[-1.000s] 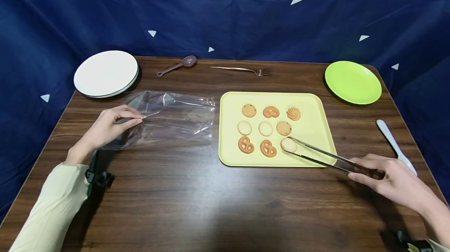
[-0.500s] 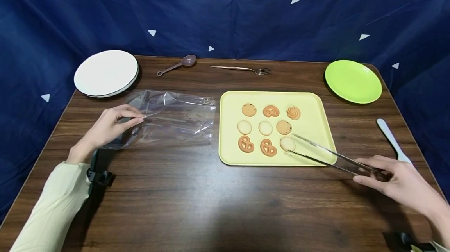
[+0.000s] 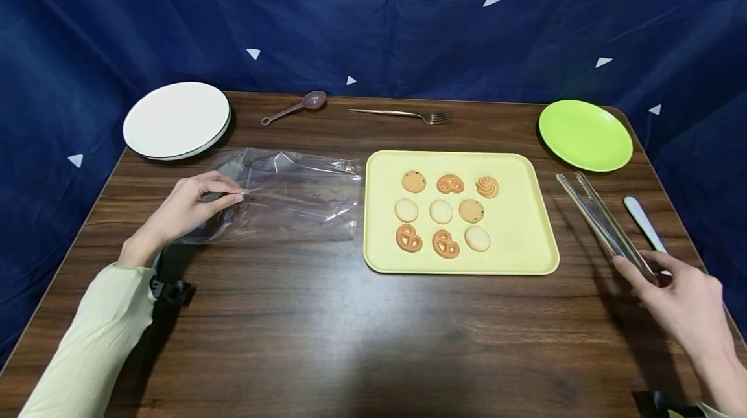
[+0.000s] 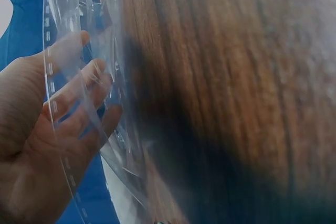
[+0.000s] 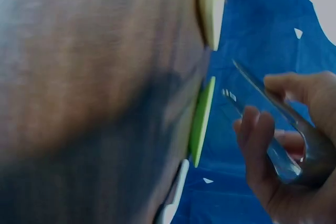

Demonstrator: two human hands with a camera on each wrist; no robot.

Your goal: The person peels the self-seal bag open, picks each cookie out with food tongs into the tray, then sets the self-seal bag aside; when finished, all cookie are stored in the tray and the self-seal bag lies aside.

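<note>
My left hand (image 3: 197, 201) pinches the edge of a clear plastic bag (image 3: 303, 194) between thumb and fingers. The bag lies on the table left of the yellow tray (image 3: 525, 210); in the left wrist view its film (image 4: 68, 145) drapes over the fingers. My right hand (image 3: 679, 291) grips metal tongs (image 3: 604, 223) right of the tray, their tips raised and pointing away from me, with nothing between them. In the right wrist view the thumb and fingers close round the tongs (image 5: 281, 103). Several cookies lie in rows on the tray, including a pale round cookie (image 3: 477, 238).
White plates (image 3: 175, 121) are stacked at the back left, near a brown measuring spoon (image 3: 315, 100) and a fork (image 3: 434, 118). A green plate (image 3: 586, 136) stands at the back right. Partly behind my right hand lies a pale-handled utensil (image 3: 642, 218).
The tongs released the pale round cookie, leaving it on the tray, and moved right off the tray, swinging to point away from me. My left hand and the bag shifted slightly right.
</note>
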